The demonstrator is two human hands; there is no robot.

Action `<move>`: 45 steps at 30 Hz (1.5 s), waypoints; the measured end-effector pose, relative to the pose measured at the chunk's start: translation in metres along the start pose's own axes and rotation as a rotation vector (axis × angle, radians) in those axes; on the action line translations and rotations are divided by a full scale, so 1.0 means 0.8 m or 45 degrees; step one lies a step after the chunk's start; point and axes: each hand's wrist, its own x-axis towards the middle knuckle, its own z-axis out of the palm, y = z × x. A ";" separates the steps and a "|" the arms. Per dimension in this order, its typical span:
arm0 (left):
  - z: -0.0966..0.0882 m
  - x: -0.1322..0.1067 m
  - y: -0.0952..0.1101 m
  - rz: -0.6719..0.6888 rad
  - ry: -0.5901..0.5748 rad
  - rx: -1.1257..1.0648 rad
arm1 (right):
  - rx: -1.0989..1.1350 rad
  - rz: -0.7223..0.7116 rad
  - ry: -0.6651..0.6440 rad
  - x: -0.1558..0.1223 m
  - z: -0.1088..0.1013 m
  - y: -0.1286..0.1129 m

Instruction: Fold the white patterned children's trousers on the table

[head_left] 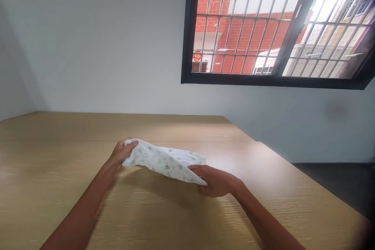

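A patterned white cloth (164, 163) is held by both hands over a wooden table (58, 187).

From the cloth's middle, the left hand (124, 152) is seen between nine and ten o'clock, the cloth's far left corner gripped between thumb and fingers. The cloth, printed with small dark and green motifs, is placed near seven o'clock from the view's centre, folded over, its near edge apparently raised above a shadow. Between three and four o'clock, its near right corner is pinched by the right hand (213, 180); some fingers are hidden. Between one and two o'clock, a barred window (278, 79) is set in the wall (117, 47).
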 end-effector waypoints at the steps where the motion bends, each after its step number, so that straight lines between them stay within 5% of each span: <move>1: 0.000 0.007 -0.012 -0.002 0.032 -0.026 | 0.059 -0.004 0.015 0.000 -0.005 0.004; 6: -0.010 0.015 -0.051 -0.067 -0.100 0.115 | 0.495 0.063 0.004 -0.002 -0.021 0.039; 13: -0.039 -0.009 -0.020 -0.286 -0.359 0.298 | 1.010 0.245 0.047 -0.009 -0.023 0.067; 20: -0.057 -0.022 -0.021 -0.513 -0.544 0.179 | 0.841 0.450 0.206 -0.006 -0.019 0.067; 24: -0.059 -0.017 -0.026 -0.501 -0.514 0.281 | 0.735 0.539 0.296 0.001 -0.011 0.068; 31: -0.068 -0.024 -0.013 -0.390 -0.687 0.422 | 0.389 0.563 0.536 0.016 0.008 0.077; 37: -0.061 -0.027 -0.012 -0.398 -0.602 0.397 | 0.433 0.672 0.409 0.011 -0.002 0.070; 45: -0.057 -0.026 -0.016 -0.489 -0.489 0.335 | 0.726 0.546 0.114 -0.003 -0.017 0.059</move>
